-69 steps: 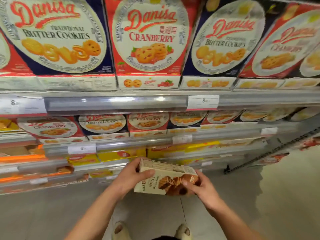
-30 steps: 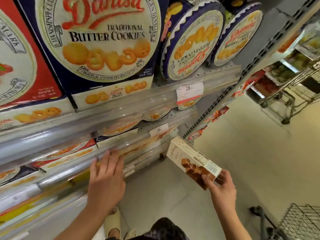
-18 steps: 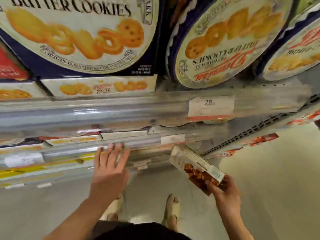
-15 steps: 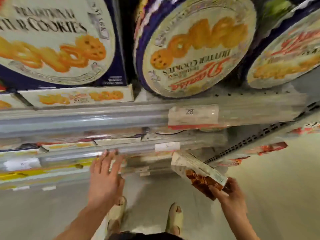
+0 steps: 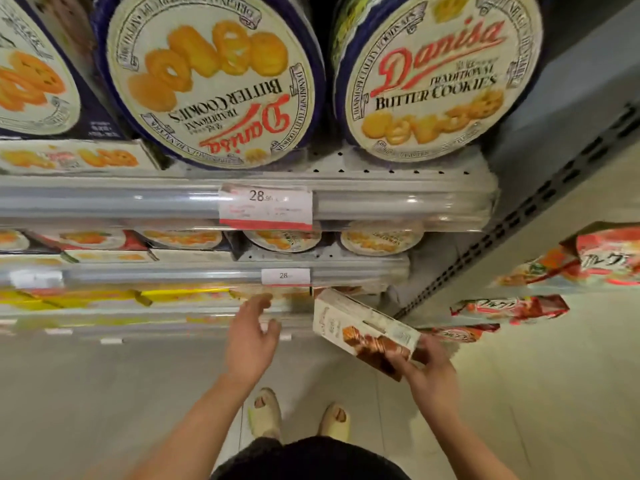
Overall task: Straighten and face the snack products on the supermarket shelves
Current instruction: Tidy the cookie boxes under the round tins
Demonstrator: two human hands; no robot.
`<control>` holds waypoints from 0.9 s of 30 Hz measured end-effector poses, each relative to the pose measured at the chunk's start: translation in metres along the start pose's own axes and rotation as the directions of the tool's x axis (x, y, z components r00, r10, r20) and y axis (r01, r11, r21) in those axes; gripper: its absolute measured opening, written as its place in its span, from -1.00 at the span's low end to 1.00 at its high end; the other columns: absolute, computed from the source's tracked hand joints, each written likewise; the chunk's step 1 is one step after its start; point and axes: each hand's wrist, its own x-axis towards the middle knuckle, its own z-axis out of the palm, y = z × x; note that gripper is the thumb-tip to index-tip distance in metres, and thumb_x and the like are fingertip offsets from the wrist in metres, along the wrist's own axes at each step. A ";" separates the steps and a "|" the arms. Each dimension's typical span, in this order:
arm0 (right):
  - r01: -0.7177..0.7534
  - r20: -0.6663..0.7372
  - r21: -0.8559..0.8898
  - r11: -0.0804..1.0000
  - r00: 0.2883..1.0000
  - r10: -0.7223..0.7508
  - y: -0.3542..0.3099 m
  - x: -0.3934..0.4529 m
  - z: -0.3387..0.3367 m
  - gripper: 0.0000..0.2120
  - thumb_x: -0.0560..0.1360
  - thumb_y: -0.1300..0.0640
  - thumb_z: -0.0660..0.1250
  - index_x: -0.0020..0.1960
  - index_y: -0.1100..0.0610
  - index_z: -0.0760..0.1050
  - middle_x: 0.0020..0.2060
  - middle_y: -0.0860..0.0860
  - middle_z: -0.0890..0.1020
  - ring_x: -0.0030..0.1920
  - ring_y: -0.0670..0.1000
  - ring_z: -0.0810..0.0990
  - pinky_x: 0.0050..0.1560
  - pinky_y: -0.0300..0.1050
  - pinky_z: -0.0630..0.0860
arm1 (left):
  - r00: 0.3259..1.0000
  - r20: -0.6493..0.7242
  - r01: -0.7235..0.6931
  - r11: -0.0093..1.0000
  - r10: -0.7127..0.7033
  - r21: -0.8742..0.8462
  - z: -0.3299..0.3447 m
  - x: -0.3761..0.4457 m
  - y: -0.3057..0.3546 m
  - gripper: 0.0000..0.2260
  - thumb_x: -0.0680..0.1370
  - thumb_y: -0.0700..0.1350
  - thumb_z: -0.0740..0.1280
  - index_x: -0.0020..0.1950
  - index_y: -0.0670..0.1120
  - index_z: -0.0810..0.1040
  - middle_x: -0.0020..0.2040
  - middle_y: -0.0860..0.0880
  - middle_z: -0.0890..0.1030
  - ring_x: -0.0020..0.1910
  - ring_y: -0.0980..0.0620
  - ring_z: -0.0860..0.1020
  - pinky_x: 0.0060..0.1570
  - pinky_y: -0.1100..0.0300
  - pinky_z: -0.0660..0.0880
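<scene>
My right hand [image 5: 427, 367] grips the lower end of a cream biscuit box [image 5: 360, 329] with brown wafers printed on it; the box tilts up towards the right end of a low shelf. My left hand [image 5: 251, 336] reaches with relaxed fingers to that low shelf's front rail [image 5: 194, 308] and holds nothing. Above, two round blue butter cookie tins stand on edge: the left tin [image 5: 211, 77] has its label upside down, the right tin [image 5: 440, 74] reads upright.
Shelf rails carry price tags [image 5: 266, 206]. Smaller tins [image 5: 381, 237] and red and blue cookie boxes [image 5: 90, 239] fill the middle shelf, yellow packs [image 5: 104, 296] the one below. A perforated upright [image 5: 540, 206] bounds the bay; red snack bags [image 5: 509, 306] lie beyond it. My feet stand on the pale floor.
The view shifted right along the shelves to the round tins. My left hand let go of the box and moved to the low shelf rail. My right hand carried the box rightward.
</scene>
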 end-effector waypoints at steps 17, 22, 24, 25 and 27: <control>-0.076 -0.035 0.139 0.987 0.996 0.081 -0.003 0.029 0.019 -0.67 0.43 -0.13 0.54 0.10 -0.20 0.48 -0.03 -0.23 0.70 0.03 -0.24 0.66 0.11 -0.03 0.65 | 0.830 0.483 0.427 0.876 -0.280 -0.225 0.053 0.010 0.015 -0.73 0.58 0.01 0.43 0.27 0.12 0.51 0.09 0.06 0.66 0.10 0.04 0.61 0.11 0.04 0.51; -0.143 0.140 0.264 0.954 0.984 0.109 0.012 0.038 0.030 -0.48 0.28 -0.35 0.55 0.12 -0.14 0.53 0.04 -0.10 0.74 0.07 -0.05 0.72 0.09 0.17 0.66 | 0.796 0.537 0.453 0.863 -0.279 -0.224 0.028 0.012 -0.012 -0.70 0.52 0.07 0.50 0.19 0.03 0.57 0.05 0.00 0.69 0.08 -0.02 0.64 0.05 0.08 0.55; -0.178 0.204 0.271 0.946 0.971 0.124 0.013 0.040 0.038 -0.45 0.27 -0.36 0.55 0.13 -0.12 0.54 0.05 -0.07 0.74 0.06 -0.02 0.73 0.09 0.19 0.66 | 0.800 0.548 0.444 0.854 -0.243 -0.270 0.016 0.012 -0.018 -0.58 0.44 0.14 0.55 0.14 -0.08 0.56 0.02 -0.05 0.72 0.04 -0.07 0.68 0.00 0.08 0.56; -0.184 0.235 0.269 0.945 0.965 0.120 0.012 0.040 0.041 -0.47 0.30 -0.34 0.54 0.14 -0.09 0.56 0.04 -0.05 0.74 0.05 -0.01 0.73 0.09 0.19 0.66 | 0.803 0.547 0.443 0.850 -0.235 -0.286 0.010 0.011 -0.022 -0.49 0.39 0.17 0.57 0.13 -0.14 0.55 0.02 -0.07 0.72 0.03 -0.08 0.69 -0.01 0.07 0.58; -0.159 0.266 0.230 0.960 0.959 0.095 0.009 0.045 0.046 -0.55 0.38 -0.33 0.48 0.11 -0.06 0.60 0.00 -0.04 0.74 0.02 -0.01 0.72 0.10 0.18 0.65 | 0.816 0.531 0.433 0.851 -0.229 -0.299 -0.002 0.010 -0.030 -0.46 0.40 0.13 0.59 0.13 -0.22 0.53 0.03 -0.12 0.72 0.01 -0.08 0.71 -0.04 0.08 0.62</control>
